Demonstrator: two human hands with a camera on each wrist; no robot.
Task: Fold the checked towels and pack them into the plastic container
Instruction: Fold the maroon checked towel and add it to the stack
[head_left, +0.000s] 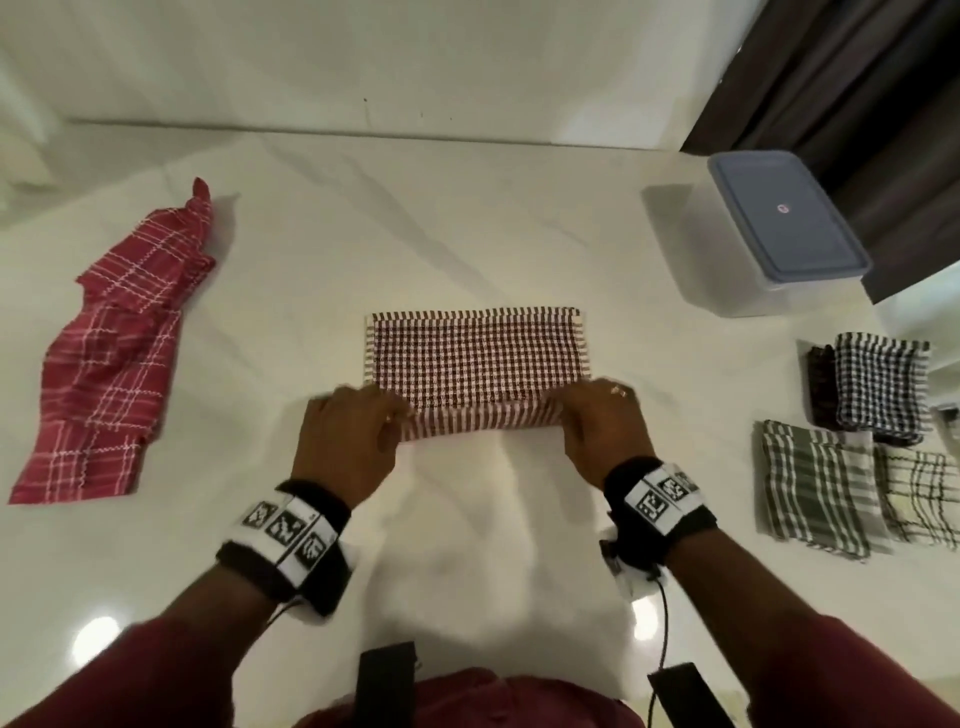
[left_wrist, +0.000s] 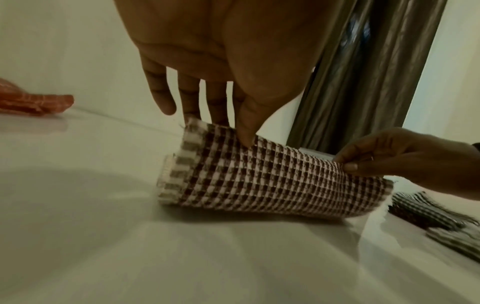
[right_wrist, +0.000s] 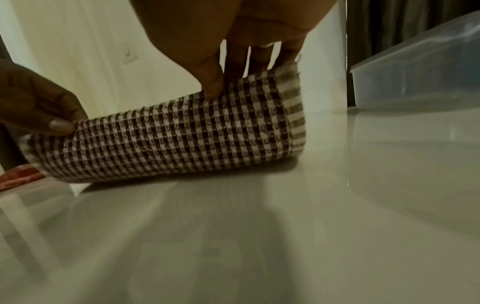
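A maroon-and-white checked towel (head_left: 478, 358) lies at the middle of the white table, its near edge lifted and curled over. My left hand (head_left: 358, 426) pinches the near left corner of that edge, thumb under and fingers on top; the left wrist view shows the towel (left_wrist: 259, 174) held at my left hand (left_wrist: 233, 123). My right hand (head_left: 597, 421) pinches the near right corner, seen in the right wrist view on the towel (right_wrist: 182, 133) at my right hand (right_wrist: 228, 78). The plastic container (head_left: 779, 234), its blue lid on, stands at the back right.
A crumpled red plaid towel (head_left: 119, 353) lies at the left. Folded towels sit at the right edge: a black checked one (head_left: 878, 384), a green striped one (head_left: 815, 488) and a cream one (head_left: 919, 499). A dark curtain (head_left: 857, 78) hangs behind the container.
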